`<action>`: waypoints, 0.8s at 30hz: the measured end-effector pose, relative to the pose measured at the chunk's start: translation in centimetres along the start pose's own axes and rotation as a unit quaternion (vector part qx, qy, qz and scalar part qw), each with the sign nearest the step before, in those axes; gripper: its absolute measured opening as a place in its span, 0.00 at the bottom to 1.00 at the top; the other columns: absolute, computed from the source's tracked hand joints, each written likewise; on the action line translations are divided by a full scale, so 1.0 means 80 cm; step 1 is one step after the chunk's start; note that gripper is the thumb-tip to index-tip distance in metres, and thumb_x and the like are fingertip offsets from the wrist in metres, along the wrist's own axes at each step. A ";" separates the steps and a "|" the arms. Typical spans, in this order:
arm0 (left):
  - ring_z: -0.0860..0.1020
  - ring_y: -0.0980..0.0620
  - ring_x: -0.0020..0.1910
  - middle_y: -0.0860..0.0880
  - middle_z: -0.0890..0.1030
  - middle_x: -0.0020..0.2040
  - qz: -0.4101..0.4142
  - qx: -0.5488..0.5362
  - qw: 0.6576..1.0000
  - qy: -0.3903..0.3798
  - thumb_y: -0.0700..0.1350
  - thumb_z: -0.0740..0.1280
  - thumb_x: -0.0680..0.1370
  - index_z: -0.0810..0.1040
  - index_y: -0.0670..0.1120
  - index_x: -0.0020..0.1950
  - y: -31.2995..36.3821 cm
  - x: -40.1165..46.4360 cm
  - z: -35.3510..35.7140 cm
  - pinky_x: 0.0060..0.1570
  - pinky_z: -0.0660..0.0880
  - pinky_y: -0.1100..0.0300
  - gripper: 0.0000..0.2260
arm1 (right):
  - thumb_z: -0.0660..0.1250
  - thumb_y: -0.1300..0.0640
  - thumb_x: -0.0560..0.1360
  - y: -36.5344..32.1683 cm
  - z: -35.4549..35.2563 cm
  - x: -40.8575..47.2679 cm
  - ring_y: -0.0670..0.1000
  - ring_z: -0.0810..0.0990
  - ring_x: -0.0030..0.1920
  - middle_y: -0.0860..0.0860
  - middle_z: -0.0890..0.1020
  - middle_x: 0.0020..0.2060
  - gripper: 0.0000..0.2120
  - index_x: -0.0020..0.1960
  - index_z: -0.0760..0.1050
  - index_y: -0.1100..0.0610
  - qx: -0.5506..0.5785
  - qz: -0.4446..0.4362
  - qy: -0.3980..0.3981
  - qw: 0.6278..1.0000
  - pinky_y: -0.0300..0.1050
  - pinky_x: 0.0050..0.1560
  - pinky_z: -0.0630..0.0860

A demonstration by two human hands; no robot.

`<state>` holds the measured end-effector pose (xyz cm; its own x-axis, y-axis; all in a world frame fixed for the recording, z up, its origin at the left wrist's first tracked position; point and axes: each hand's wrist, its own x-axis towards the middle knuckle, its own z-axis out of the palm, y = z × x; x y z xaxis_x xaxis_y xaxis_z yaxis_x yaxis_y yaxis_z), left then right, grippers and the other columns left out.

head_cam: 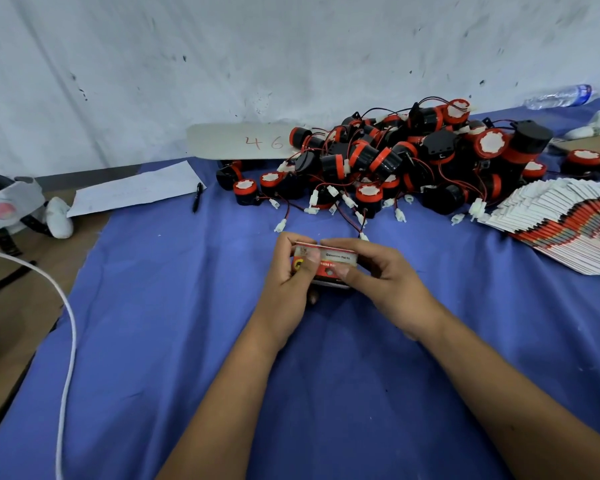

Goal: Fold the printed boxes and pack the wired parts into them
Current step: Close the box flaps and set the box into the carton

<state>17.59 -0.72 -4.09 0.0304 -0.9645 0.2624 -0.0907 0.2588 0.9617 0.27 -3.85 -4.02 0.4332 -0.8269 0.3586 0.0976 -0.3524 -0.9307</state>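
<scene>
- Blue cloth [187, 323] covers the bench.
- Left hand [288, 271] and right hand [378, 275] grip one printed box [326, 261] together, fingers curled round it.
- Wired parts [395, 161] are heaped beyond; flat boxes [561, 230] lie fanned beside them.

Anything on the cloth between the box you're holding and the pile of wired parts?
Nothing solid. Both hands hold the box; only loose white connectors and thin wires lie on the blue cloth before the pile.
</scene>
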 end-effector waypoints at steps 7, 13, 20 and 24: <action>0.78 0.57 0.43 0.56 0.79 0.45 -0.008 0.018 0.999 -0.029 0.51 0.62 0.86 0.72 0.55 0.52 0.007 -0.002 0.000 0.35 0.72 0.61 0.04 | 0.70 0.46 0.76 -0.003 0.003 0.000 0.62 0.84 0.55 0.60 0.85 0.53 0.18 0.55 0.84 0.60 0.118 0.066 0.066 0.989 0.58 0.56 0.81; 0.76 0.55 0.46 0.44 0.77 0.51 0.043 0.054 0.996 -0.054 0.45 0.65 0.85 0.75 0.52 0.55 0.011 -0.001 -0.001 0.44 0.74 0.64 0.02 | 0.75 0.54 0.73 -0.002 -0.003 0.004 0.62 0.83 0.49 0.67 0.82 0.53 0.11 0.50 0.82 0.61 0.140 0.093 0.066 0.984 0.58 0.53 0.78; 0.78 0.55 0.46 0.53 0.81 0.47 -0.016 -0.027 0.995 -0.097 0.45 0.70 0.78 0.77 0.52 0.56 0.016 -0.003 -0.013 0.46 0.77 0.61 0.08 | 0.73 0.56 0.74 0.001 -0.005 0.002 0.62 0.84 0.58 0.60 0.85 0.56 0.14 0.58 0.84 0.58 0.150 0.088 0.023 0.985 0.52 0.59 0.81; 0.79 0.49 0.50 0.42 0.82 0.52 -0.026 -0.037 0.996 -0.073 0.50 0.69 0.78 0.77 0.52 0.53 0.017 -0.006 -0.009 0.49 0.77 0.51 0.07 | 0.73 0.58 0.75 0.001 -0.002 -0.001 0.58 0.84 0.58 0.56 0.86 0.54 0.12 0.58 0.84 0.58 0.098 0.065 0.034 0.992 0.48 0.58 0.81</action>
<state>18.17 0.11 -2.81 -0.1132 -0.9728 0.2020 -0.0188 0.2054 0.9785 0.12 -3.91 -4.11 0.3923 -0.8900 0.2326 0.2200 -0.1547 -0.9632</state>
